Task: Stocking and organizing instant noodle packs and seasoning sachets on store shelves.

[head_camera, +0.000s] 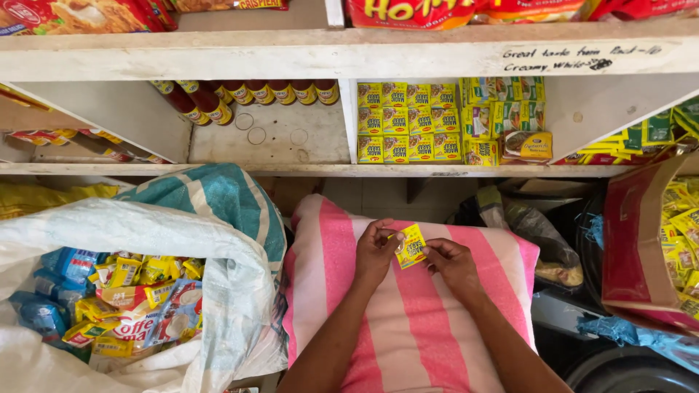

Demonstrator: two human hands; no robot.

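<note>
Both my hands hold one small yellow sachet (412, 245) over a pink and white striped sack (408, 320). My left hand (375, 251) pinches its left edge and my right hand (450, 263) pinches its right edge. Left of the striped sack an open white woven sack (226, 291) holds several small yellow, blue and red packets (124, 306). On the white shelf (349, 169) beyond my hands stand rows of matching yellow sachets (408, 122).
Red bottles (247, 93) line the back of the shelf's middle bay. A red cardboard box (641, 247) with yellow packets stands at the right. Dark bags (539, 225) lie between the box and the striped sack. Red snack packs (408, 11) fill the top shelf.
</note>
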